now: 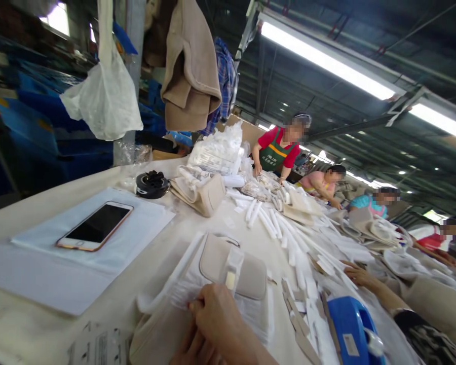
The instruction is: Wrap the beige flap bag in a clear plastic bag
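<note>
A beige handbag [155, 332] lies in front of me, with white wrapping [182, 289] around its flap [233, 266]. The clasp strap on the flap is covered in clear film. My right hand [220, 317] is closed at the edge of the wrapping, thumb and fingers pinched together on it. Below it, at the bottom edge of the view, my left hand [197, 350] is curled against the bag's body. It is partly hidden by my right hand, and its fingertips are hard to make out.
A phone [99, 225] rests on white sheets [133, 253] to the left, near a black tape roll [152, 185]. A co-worker's hand [359, 276] reaches in from the right, above a blue tool [351, 329]. White rolls [268, 223] and bags cover the table; several people work beyond.
</note>
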